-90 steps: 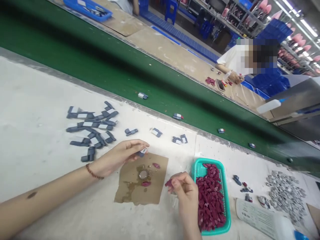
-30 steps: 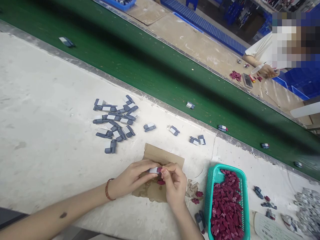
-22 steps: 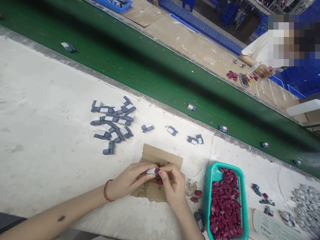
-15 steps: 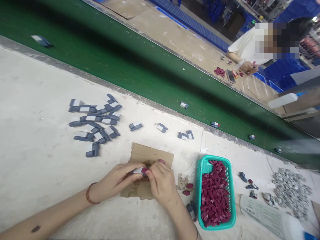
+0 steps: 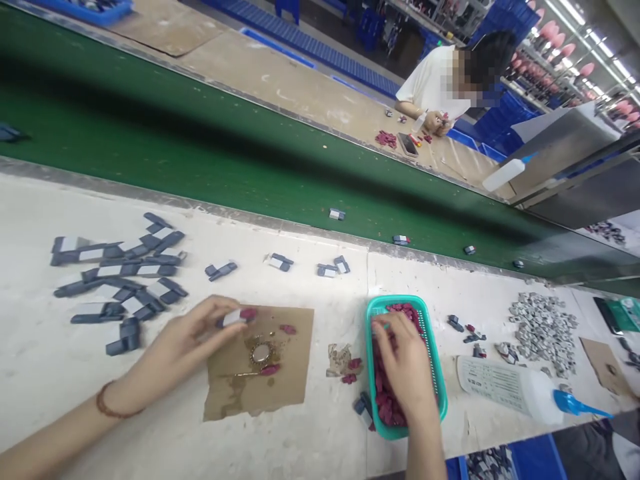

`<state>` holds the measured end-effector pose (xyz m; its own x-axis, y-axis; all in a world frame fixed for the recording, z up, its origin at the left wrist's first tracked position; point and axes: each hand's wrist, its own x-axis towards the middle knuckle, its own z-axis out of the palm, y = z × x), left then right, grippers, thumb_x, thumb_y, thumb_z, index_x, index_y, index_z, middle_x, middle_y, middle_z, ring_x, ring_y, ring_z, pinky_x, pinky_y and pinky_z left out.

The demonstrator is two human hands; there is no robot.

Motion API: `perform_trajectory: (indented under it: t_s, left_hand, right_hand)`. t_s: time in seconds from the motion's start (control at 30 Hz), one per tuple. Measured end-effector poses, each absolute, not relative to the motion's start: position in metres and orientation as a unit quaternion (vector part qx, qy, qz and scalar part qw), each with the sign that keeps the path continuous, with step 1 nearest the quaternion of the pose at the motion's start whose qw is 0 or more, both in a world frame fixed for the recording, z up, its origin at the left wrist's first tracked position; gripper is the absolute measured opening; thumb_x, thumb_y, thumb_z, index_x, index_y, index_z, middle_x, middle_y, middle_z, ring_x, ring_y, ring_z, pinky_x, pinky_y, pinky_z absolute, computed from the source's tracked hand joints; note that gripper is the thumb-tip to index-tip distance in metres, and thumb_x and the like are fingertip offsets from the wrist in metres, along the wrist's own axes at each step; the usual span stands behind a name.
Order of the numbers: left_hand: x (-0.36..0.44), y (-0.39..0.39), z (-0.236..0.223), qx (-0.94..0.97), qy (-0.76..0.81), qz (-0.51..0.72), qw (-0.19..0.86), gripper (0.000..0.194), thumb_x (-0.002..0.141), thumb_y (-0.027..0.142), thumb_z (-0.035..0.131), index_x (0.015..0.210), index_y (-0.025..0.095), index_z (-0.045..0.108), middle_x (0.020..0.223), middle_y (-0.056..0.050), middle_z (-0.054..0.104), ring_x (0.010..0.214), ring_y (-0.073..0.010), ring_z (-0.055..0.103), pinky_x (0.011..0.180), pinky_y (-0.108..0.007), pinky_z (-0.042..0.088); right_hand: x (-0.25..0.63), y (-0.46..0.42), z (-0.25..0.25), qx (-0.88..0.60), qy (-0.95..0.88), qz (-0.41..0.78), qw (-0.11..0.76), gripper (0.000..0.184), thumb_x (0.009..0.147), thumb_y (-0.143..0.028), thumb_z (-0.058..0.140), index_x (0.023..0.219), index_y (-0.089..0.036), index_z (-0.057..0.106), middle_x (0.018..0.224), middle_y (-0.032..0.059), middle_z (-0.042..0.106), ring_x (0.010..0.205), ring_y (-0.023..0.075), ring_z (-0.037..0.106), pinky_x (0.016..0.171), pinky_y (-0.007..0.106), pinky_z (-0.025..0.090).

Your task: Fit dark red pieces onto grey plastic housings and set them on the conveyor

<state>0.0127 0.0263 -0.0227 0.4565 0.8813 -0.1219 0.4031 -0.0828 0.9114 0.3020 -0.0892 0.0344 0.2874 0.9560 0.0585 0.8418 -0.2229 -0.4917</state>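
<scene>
My left hand (image 5: 203, 333) pinches a small dark blue-grey and white plastic part (image 5: 233, 319) with a maroon end, just over the left upper corner of a brown cardboard piece (image 5: 295, 353). On the cardboard lie a small round silvery disc or puddle (image 5: 261, 353), a thin stick with a maroon tip (image 5: 270, 369) and a loose maroon piece (image 5: 288, 329). My right hand (image 5: 403, 357) is over a green plastic basket (image 5: 440, 393) of small maroon pieces (image 5: 387, 400). Its fingers are bent, thumb and forefinger tips close together; anything between them is hidden.
Many blue-grey and white parts (image 5: 135, 267) lie on the left of the white table. Behind runs a green conveyor belt (image 5: 250, 180) carrying several parts. To the right are a white bottle (image 5: 505, 387) and grey pieces (image 5: 543, 330). A co-worker (image 5: 435, 87) sits across the belt.
My right hand has left the part and moved right to the basket. My left hand keeps the part, now left of the cardboard's middle. The view has shifted right.
</scene>
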Motion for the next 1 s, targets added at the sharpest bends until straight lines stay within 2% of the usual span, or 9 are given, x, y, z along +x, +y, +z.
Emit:
perform_trajectory:
  t_s: [0.13,0.27,0.43,0.57,0.67,0.73,0.8,0.9,1.0]
  left_hand:
    - [0.037,0.084,-0.010,0.725,0.491,0.258,0.409,0.042,0.075,0.060,0.056,0.096,0.024,0.062,0.099,-0.007,0.073,0.077,-0.0260,0.071,0.070,-0.035,0.057]
    - [0.080,0.143,-0.013,0.785,0.464,0.266,0.311,0.046,0.084,0.052,0.044,0.107,0.016,0.060,0.101,-0.006,0.071,0.091,-0.0225,0.067,0.080,-0.030,0.052]
    - [0.136,0.198,-0.025,0.828,0.429,0.240,0.269,0.027,0.083,0.029,0.051,0.101,0.014,0.063,0.103,-0.012,0.071,0.097,-0.0273,0.063,0.089,-0.037,0.048]
    - [0.177,0.209,-0.029,0.855,0.401,0.236,0.230,0.028,0.084,0.018,0.050,0.108,0.010,0.062,0.118,-0.019,0.063,0.117,-0.0346,0.051,0.103,-0.050,0.037]
    - [0.210,0.200,-0.030,0.884,0.341,0.226,0.226,0.031,0.086,0.018,0.054,0.116,0.012,0.061,0.131,-0.017,0.057,0.127,-0.0325,0.043,0.109,-0.049,0.031]
    - [0.231,0.192,-0.030,0.899,0.301,0.211,0.237,0.033,0.085,0.017,0.059,0.119,0.016,0.060,0.132,-0.013,0.056,0.126,-0.0296,0.045,0.108,-0.046,0.034]
    - [0.248,0.185,-0.032,0.906,0.279,0.197,0.251,0.034,0.086,0.018,0.063,0.120,0.016,0.059,0.129,-0.011,0.058,0.119,-0.0280,0.052,0.103,-0.047,0.040]
    - [0.267,0.179,-0.035,0.899,0.279,0.193,0.278,0.031,0.091,0.026,0.061,0.120,0.016,0.058,0.123,-0.010,0.059,0.108,-0.0260,0.059,0.092,-0.048,0.049]
    - [0.275,0.175,-0.037,0.877,0.294,0.205,0.319,0.032,0.093,0.030,0.058,0.122,0.016,0.057,0.123,-0.010,0.059,0.104,-0.0247,0.061,0.086,-0.046,0.053]
  right_hand:
    - [0.348,-0.091,0.022,-0.805,-0.591,0.053,0.030,0.023,0.092,-0.016,0.048,0.108,-0.020,0.065,0.104,0.0082,0.067,0.094,0.0236,0.063,0.075,0.032,0.049]
    - [0.355,-0.083,0.006,-0.788,-0.612,-0.004,-0.063,0.017,0.091,-0.013,0.053,0.099,-0.019,0.067,0.095,0.0088,0.068,0.090,0.0241,0.063,0.073,0.032,0.048]
    - [0.354,-0.084,-0.005,-0.787,-0.614,-0.028,-0.045,0.016,0.090,-0.009,0.053,0.084,-0.020,0.064,0.087,0.0098,0.066,0.084,0.0247,0.061,0.069,0.032,0.045]
    - [0.356,-0.089,-0.007,-0.784,-0.620,-0.023,-0.007,0.019,0.087,-0.005,0.053,0.082,-0.020,0.062,0.086,0.0096,0.065,0.083,0.0251,0.060,0.068,0.033,0.045]
    - [0.358,-0.090,-0.004,-0.783,-0.621,-0.011,0.025,0.019,0.086,-0.005,0.054,0.080,-0.020,0.063,0.083,0.0088,0.064,0.082,0.0241,0.060,0.068,0.032,0.047]
    - [0.361,-0.092,0.000,-0.781,-0.616,0.035,0.095,0.015,0.087,-0.010,0.055,0.082,-0.020,0.065,0.083,0.0066,0.064,0.080,0.0217,0.061,0.068,0.031,0.049]
    - [0.363,-0.095,0.004,-0.769,-0.571,0.143,0.247,0.009,0.087,-0.022,0.058,0.084,-0.020,0.066,0.085,0.0050,0.065,0.074,0.0191,0.062,0.064,0.030,0.050]
    - [0.361,-0.102,0.012,-0.707,-0.435,0.304,0.468,0.020,0.084,-0.039,0.062,0.085,-0.019,0.067,0.085,0.0050,0.068,0.065,0.0164,0.062,0.060,0.030,0.052]
    - [0.349,-0.106,0.018,-0.643,-0.306,0.396,0.580,0.027,0.075,-0.044,0.073,0.088,-0.021,0.069,0.080,0.0036,0.070,0.060,0.0145,0.061,0.060,0.029,0.053]
